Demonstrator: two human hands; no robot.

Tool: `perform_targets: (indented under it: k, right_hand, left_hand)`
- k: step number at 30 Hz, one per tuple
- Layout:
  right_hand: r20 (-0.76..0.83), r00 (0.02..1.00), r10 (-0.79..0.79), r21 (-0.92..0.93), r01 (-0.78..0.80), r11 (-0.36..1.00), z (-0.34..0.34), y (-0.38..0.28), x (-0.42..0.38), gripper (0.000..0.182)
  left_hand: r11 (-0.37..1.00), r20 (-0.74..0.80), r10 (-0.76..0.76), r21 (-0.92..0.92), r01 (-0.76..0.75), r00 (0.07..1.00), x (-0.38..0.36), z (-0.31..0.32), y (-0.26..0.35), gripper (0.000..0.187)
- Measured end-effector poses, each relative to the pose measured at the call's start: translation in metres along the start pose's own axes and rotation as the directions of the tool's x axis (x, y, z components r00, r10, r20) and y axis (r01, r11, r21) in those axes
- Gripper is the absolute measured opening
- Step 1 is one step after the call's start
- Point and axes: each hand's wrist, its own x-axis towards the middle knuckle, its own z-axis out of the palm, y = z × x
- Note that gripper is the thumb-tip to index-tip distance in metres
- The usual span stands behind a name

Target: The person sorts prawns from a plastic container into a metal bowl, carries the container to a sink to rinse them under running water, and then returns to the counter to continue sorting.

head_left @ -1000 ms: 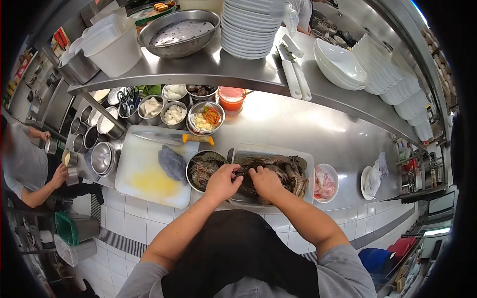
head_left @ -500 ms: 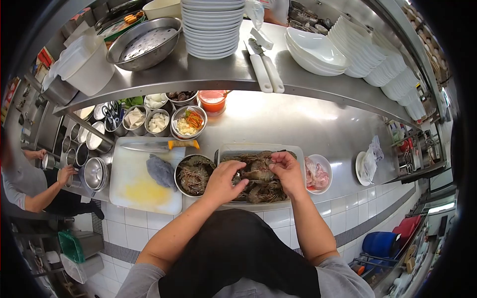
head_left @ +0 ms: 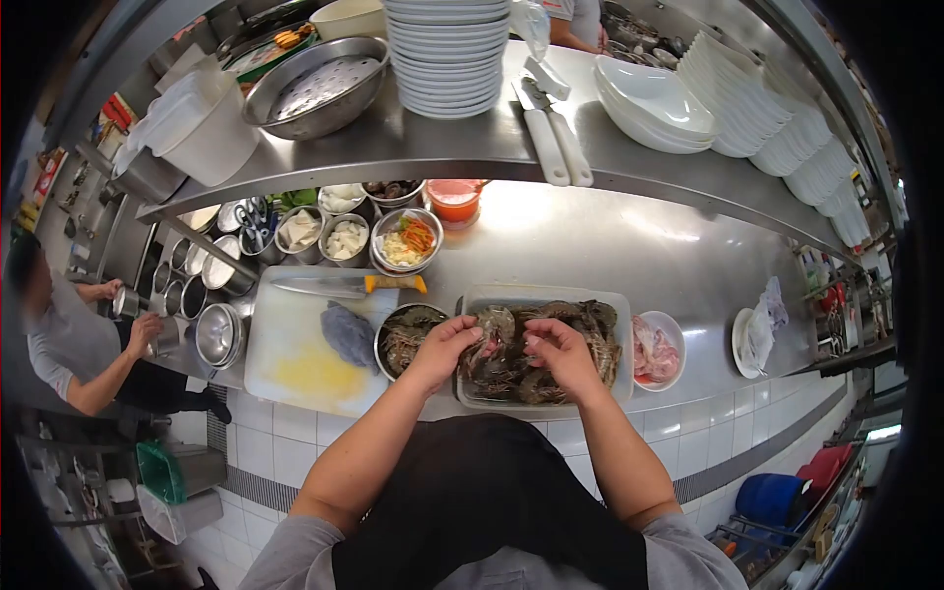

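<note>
My left hand (head_left: 442,356) pinches a raw shrimp (head_left: 495,329) over the left part of a rectangular tub (head_left: 621,313). Dark whole shrimp (head_left: 595,329) lie heaped in that tub. Just right of the held shrimp is my right hand (head_left: 568,364), its fingers bent and drawn together; what they hold, if anything, is too small to make out. Beside the tub on the left, partly behind my left hand, a round metal bowl (head_left: 382,359) contains more shrimp.
A stained cutting board (head_left: 270,344) carries a yellow-handled knife (head_left: 393,283) and a grey cloth (head_left: 346,336). Right of the tub stands a bowl of pale raw meat (head_left: 654,352). A steel shelf (head_left: 433,167) with plates and knives spans above. Another person (head_left: 84,334) works at left.
My left hand has taken a shrimp between its fingers and raised it at the tub's left side. My right hand has moved apart from the shrimp it was touching. The view has shifted slightly.
</note>
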Motion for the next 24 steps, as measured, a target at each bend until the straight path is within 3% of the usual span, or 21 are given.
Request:
perform_targets:
  k: [2, 5, 9, 11, 12, 13, 14, 15, 16, 17, 18, 19, 21, 24]
  right_hand:
    - [-0.019, 1.000, 0.024, -0.032, -0.025, 0.999, -0.005, 0.010, 0.006, 0.031]
    - [-0.044, 0.998, 0.047, -0.081, -0.051, 0.995, -0.017, 0.031, 0.015, 0.027]
    - [-0.073, 0.995, 0.063, -0.127, -0.072, 0.989, -0.030, 0.045, 0.017, 0.025]
    - [-0.101, 0.992, 0.082, -0.144, -0.096, 0.985, -0.034, 0.046, 0.020, 0.025]
    - [-0.114, 0.993, 0.010, -0.242, -0.037, 0.970, -0.037, 0.052, 0.023, 0.025]
    - [-0.122, 0.991, -0.063, -0.337, 0.018, 0.941, -0.041, 0.062, 0.029, 0.026]
    - [-0.121, 0.983, -0.135, -0.430, 0.070, 0.900, -0.040, 0.060, 0.030, 0.026]
    - [-0.106, 0.974, -0.198, -0.518, 0.116, 0.847, -0.038, 0.059, 0.027, 0.027]
    - [-0.083, 0.962, -0.259, -0.600, 0.159, 0.784, -0.023, 0.041, 0.018, 0.027]
    - [-0.052, 0.947, -0.318, -0.675, 0.201, 0.710, -0.010, 0.029, 0.014, 0.028]
    - [0.106, 0.869, -0.483, -0.782, 0.373, 0.500, -0.003, 0.026, 0.014, 0.027]
    - [0.250, 0.857, -0.451, -0.785, 0.452, 0.424, 0.004, 0.025, 0.014, 0.025]
    - [0.516, 0.783, -0.347, -0.740, 0.612, 0.280, 0.020, 0.024, 0.015, 0.022]
    - [0.708, 0.703, 0.067, -0.698, 0.711, -0.079, 0.040, 0.045, 0.020, 0.019]
  left_hand:
    - [0.994, -0.053, 0.040, -0.096, -0.045, 0.998, -0.010, -0.020, 0.005, 0.022]
    - [0.985, -0.249, 0.097, -0.114, -0.129, 0.964, -0.035, -0.052, 0.015, 0.022]
    - [0.980, -0.474, 0.163, -0.022, -0.197, 0.865, -0.056, -0.091, 0.015, 0.021]
    - [0.986, -0.473, 0.167, 0.077, -0.149, 0.865, -0.059, -0.111, 0.005, 0.028]
    - [0.984, -0.471, 0.168, 0.125, -0.123, 0.866, -0.059, -0.117, -0.004, 0.032]
    - [0.843, -0.496, 0.405, 0.528, -0.103, 0.768, -0.061, -0.108, -0.009, 0.038]
    - [0.555, -0.406, 0.626, 0.832, -0.014, 0.666, -0.063, -0.094, -0.014, 0.044]
    - [0.177, -0.219, 0.783, 0.976, 0.129, 0.582, -0.065, -0.086, -0.018, 0.050]
    - [0.215, -0.199, 0.680, 0.974, 0.067, 0.706, -0.065, -0.091, -0.027, 0.067]
    - [0.124, -0.171, 0.633, 0.985, 0.119, 0.755, -0.065, -0.089, -0.033, 0.068]
    - [0.029, -0.149, 0.581, 0.986, 0.163, 0.800, -0.065, -0.085, -0.040, 0.068]
    - [-0.070, -0.133, 0.523, 0.978, 0.198, 0.842, -0.064, -0.083, -0.045, 0.069]
    - [-0.067, -0.112, 0.524, 0.983, 0.172, 0.844, -0.064, -0.085, -0.046, 0.069]
    - [-0.092, -0.086, 0.524, 0.983, 0.157, 0.847, -0.064, -0.083, -0.042, 0.069]
